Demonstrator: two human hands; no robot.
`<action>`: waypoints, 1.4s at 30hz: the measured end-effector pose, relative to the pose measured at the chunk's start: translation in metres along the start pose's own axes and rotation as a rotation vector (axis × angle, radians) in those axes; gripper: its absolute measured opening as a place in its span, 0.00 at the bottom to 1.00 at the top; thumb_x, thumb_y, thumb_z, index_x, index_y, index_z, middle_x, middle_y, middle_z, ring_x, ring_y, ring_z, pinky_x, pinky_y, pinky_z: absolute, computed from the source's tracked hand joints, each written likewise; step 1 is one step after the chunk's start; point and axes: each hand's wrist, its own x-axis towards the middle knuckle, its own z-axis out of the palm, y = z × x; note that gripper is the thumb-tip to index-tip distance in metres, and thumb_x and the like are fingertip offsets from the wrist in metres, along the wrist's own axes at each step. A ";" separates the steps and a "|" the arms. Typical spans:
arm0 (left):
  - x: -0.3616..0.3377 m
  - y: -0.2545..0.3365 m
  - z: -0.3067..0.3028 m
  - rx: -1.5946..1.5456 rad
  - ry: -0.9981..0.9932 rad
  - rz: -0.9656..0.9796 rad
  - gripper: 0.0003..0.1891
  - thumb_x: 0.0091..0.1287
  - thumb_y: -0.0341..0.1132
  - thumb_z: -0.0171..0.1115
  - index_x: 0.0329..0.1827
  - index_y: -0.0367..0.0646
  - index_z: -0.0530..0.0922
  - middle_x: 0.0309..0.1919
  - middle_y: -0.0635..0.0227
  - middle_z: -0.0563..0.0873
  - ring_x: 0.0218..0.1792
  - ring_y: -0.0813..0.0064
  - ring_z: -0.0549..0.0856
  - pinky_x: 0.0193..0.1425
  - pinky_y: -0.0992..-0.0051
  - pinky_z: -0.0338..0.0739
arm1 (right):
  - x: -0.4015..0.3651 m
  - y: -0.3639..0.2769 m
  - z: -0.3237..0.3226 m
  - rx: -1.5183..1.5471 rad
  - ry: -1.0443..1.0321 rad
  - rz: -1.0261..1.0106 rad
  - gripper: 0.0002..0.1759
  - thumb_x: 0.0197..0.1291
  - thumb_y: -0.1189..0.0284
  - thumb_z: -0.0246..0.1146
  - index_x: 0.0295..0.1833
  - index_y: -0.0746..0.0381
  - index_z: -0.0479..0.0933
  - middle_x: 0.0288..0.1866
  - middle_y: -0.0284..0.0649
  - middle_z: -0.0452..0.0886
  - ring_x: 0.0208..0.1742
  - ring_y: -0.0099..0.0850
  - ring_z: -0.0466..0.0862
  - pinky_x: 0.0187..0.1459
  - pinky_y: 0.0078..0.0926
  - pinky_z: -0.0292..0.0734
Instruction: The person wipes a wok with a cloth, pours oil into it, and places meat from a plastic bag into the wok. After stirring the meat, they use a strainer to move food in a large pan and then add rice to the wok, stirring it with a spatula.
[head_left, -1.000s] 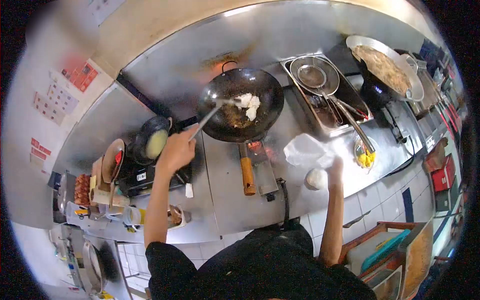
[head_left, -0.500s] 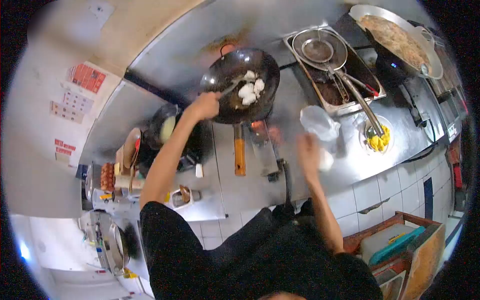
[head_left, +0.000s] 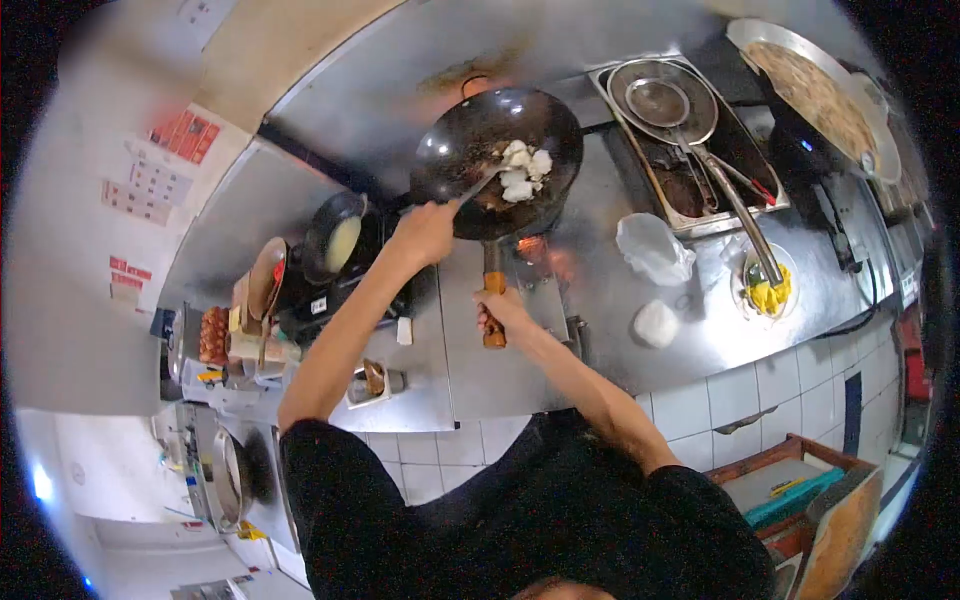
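Note:
A dark wok (head_left: pixel 440 150) sits over the burner, and white lumps of food (head_left: pixel 518 184) lie inside it toward the right. My left hand (head_left: pixel 425 235) is closed around the handle of a metal spatula (head_left: pixel 475 186), whose tip reaches the white lumps. Below the wok, my right hand (head_left: pixel 500 312) grips its wooden handle (head_left: pixel 494 338). To the right on the steel counter are a clear plastic bag (head_left: pixel 655 248) and a white round bundle (head_left: pixel 656 325). Orange flame glow (head_left: pixel 533 246) shows beneath the wok's edge.
Strainers (head_left: pixel 665 100) rest over a metal tray (head_left: pixel 650 185) at the upper right. A bowl with yellow food (head_left: pixel 770 290) is near the counter's right edge. Farther right sits a large pan of brown liquid (head_left: pixel 810 85). On the left are a smaller pan (head_left: pixel 322 240) and a small metal container (head_left: pixel 393 383).
My right hand has moved left from beside the plastic bag and taken hold of the wok handle. My left hand still holds the spatula in the wok. The view has shifted slightly.

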 end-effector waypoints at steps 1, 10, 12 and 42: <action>0.004 0.002 -0.017 0.032 -0.051 -0.022 0.21 0.63 0.31 0.48 0.60 0.45 0.74 0.38 0.44 0.83 0.43 0.47 0.82 0.51 0.54 0.76 | -0.005 -0.005 0.000 -0.049 0.007 0.017 0.12 0.57 0.67 0.65 0.32 0.61 0.68 0.21 0.34 0.74 0.18 0.25 0.75 0.18 0.26 0.73; -0.037 -0.023 -0.058 -0.095 0.044 0.112 0.22 0.64 0.32 0.52 0.63 0.47 0.72 0.36 0.42 0.82 0.40 0.44 0.81 0.50 0.52 0.73 | -0.037 -0.053 -0.030 -0.216 0.033 0.034 0.14 0.59 0.65 0.64 0.36 0.59 0.66 0.22 0.29 0.69 0.16 0.18 0.70 0.18 0.18 0.73; -0.020 -0.021 -0.018 -0.034 -0.037 0.057 0.23 0.63 0.32 0.51 0.63 0.47 0.71 0.35 0.42 0.82 0.42 0.45 0.81 0.52 0.53 0.74 | -0.041 -0.050 -0.027 -0.195 0.063 0.042 0.15 0.59 0.63 0.65 0.37 0.60 0.66 0.21 0.31 0.70 0.16 0.19 0.71 0.17 0.19 0.71; -0.008 -0.063 -0.001 -0.335 -0.078 0.124 0.22 0.65 0.35 0.55 0.64 0.48 0.72 0.30 0.56 0.84 0.26 0.56 0.83 0.34 0.65 0.78 | -0.056 -0.059 -0.026 -0.206 0.021 0.011 0.13 0.58 0.66 0.64 0.35 0.60 0.67 0.21 0.31 0.71 0.17 0.21 0.73 0.18 0.22 0.71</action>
